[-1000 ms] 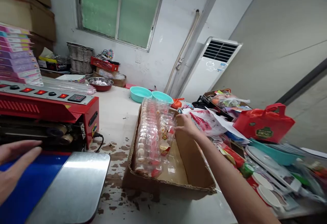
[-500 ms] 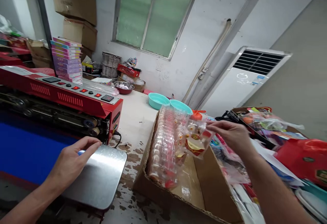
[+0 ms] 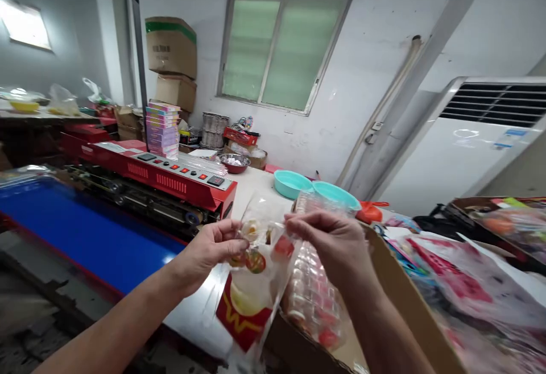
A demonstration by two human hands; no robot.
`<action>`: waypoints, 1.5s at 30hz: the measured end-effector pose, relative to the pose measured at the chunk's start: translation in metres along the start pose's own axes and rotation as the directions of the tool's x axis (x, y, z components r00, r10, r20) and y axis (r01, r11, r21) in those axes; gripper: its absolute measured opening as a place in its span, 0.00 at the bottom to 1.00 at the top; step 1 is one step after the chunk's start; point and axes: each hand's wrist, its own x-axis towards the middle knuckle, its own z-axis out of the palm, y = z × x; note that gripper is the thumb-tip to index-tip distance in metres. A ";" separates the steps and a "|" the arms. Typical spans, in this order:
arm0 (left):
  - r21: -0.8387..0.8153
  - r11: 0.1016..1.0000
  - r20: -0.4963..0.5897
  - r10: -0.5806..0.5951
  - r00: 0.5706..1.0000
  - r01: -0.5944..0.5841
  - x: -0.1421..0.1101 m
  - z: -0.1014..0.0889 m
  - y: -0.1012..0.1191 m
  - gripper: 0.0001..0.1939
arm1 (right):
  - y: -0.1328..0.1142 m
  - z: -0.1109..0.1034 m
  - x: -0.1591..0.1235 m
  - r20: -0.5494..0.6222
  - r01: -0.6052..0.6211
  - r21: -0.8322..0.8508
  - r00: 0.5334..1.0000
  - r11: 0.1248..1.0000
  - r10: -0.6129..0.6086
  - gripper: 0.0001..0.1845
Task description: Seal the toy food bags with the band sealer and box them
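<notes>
Window [image 3: 284, 53] behind packet [image 3: 247, 291] in both hands [image 3: 213, 249] [image 3: 330, 243]

The left hand [image 3: 213, 247] and right hand [image 3: 335, 243] are bare — slim fingers, rounded tips — the left forearm [image 3: 132, 311] and right forearm [image 3: 379, 317] slender and uncovered

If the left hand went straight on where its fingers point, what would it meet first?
Beyond the clear packet it grips, the left hand would likely meet the right hand first, though their depths are hard to compare.
</notes>
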 end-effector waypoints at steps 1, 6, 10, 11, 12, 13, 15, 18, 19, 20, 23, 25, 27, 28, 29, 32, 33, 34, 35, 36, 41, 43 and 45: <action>-0.004 0.999 -0.033 -0.048 0.998 0.048 -0.004 -0.005 -0.003 0.21 | 0.014 0.010 -0.003 0.023 -0.053 0.028 0.998 0.998 0.053 0.13; -0.067 0.987 -0.163 -0.154 0.975 0.145 -0.026 -0.032 -0.017 0.15 | 0.062 0.046 -0.017 0.103 -0.251 0.154 0.966 0.956 0.237 0.14; -0.131 0.977 -0.177 -0.191 0.965 0.169 -0.035 -0.045 -0.023 0.16 | 0.082 0.065 -0.022 0.163 -0.356 0.211 0.931 0.910 0.327 0.14; -0.124 0.974 -0.201 -0.212 0.956 0.190 -0.036 -0.047 -0.025 0.16 | 0.086 0.069 -0.023 0.175 -0.375 0.223 0.923 0.900 0.341 0.14; -0.115 0.971 -0.230 -0.233 0.945 0.211 -0.037 -0.049 -0.027 0.15 | 0.090 0.073 -0.025 0.185 -0.388 0.233 0.918 0.892 0.351 0.14; -0.108 0.967 -0.257 -0.249 0.934 0.229 -0.038 -0.051 -0.030 0.15 | 0.093 0.076 -0.026 0.193 -0.394 0.243 0.915 0.886 0.354 0.14; -0.109 0.964 -0.278 -0.263 0.924 0.241 -0.038 -0.054 -0.034 0.15 | 0.099 0.081 -0.028 0.205 -0.400 0.255 0.912 0.880 0.355 0.15; -0.134 0.961 -0.238 -0.269 0.933 0.243 -0.037 -0.058 -0.037 0.17 | 0.105 0.084 -0.028 0.223 -0.416 0.268 0.904 0.869 0.365 0.15; -0.140 0.959 -0.233 -0.275 0.933 0.247 -0.036 -0.060 -0.037 0.17 | 0.106 0.084 -0.028 0.230 -0.423 0.274 0.901 0.864 0.369 0.14; -0.140 0.956 -0.238 -0.284 0.929 0.256 -0.035 -0.061 -0.037 0.17 | 0.107 0.085 -0.028 0.233 -0.428 0.276 0.898 0.860 0.372 0.14; -0.118 0.952 -0.301 -0.304 0.904 0.281 -0.029 -0.064 -0.039 0.15 | 0.109 0.088 -0.028 0.235 -0.433 0.281 0.896 0.857 0.376 0.14; -0.110 0.953 -0.323 -0.303 0.897 0.282 -0.028 -0.067 -0.041 0.15 | 0.113 0.090 -0.028 0.227 -0.432 0.289 0.898 0.854 0.377 0.14; -0.119 0.954 -0.293 -0.300 0.908 0.277 -0.031 -0.068 -0.042 0.17 | 0.117 0.091 -0.028 0.220 -0.444 0.306 0.894 0.842 0.392 0.14; -0.124 0.950 -0.266 -0.309 0.913 0.285 -0.034 -0.069 -0.041 0.18 | 0.120 0.090 -0.027 0.216 -0.453 0.317 0.890 0.833 0.402 0.14; -0.132 0.944 -0.240 -0.327 0.914 0.303 -0.038 -0.070 -0.040 0.19 | 0.123 0.090 -0.027 0.216 -0.460 0.331 0.887 0.824 0.408 0.15; -0.130 0.924 -0.227 -0.380 0.897 0.359 -0.048 -0.071 -0.038 0.20 | 0.129 0.090 -0.027 0.241 -0.464 0.368 0.884 0.806 0.400 0.15; -0.125 0.925 -0.239 -0.378 0.894 0.358 -0.049 -0.071 -0.038 0.19 | 0.130 0.091 -0.028 0.251 -0.463 0.368 0.884 0.806 0.394 0.15; -0.119 0.931 -0.250 -0.364 0.897 0.344 -0.050 -0.072 -0.039 0.19 | 0.130 0.092 -0.028 0.258 -0.462 0.363 0.884 0.809 0.389 0.15; -0.110 0.939 -0.263 -0.344 0.902 0.326 -0.050 -0.072 -0.039 0.18 | 0.129 0.094 -0.028 0.263 -0.462 0.356 0.883 0.812 0.388 0.15; -0.100 0.945 -0.276 -0.328 0.903 0.313 -0.050 -0.072 -0.040 0.17 | 0.128 0.095 -0.029 0.268 -0.465 0.348 0.882 0.814 0.389 0.16; 0.013 0.958 -0.347 -0.264 0.900 0.286 -0.048 -0.069 -0.041 0.20 | 0.123 0.100 -0.031 0.269 -0.476 0.341 0.876 0.811 0.400 0.16; 0.108 0.959 -0.357 -0.208 0.911 0.262 -0.048 -0.066 -0.041 0.33 | 0.123 0.101 -0.032 0.267 -0.475 0.339 0.876 0.812 0.402 0.16; 0.185 0.952 -0.358 -0.167 0.919 0.245 -0.048 -0.062 -0.042 0.43 | 0.123 0.102 -0.033 0.272 -0.470 0.333 0.878 0.817 0.394 0.15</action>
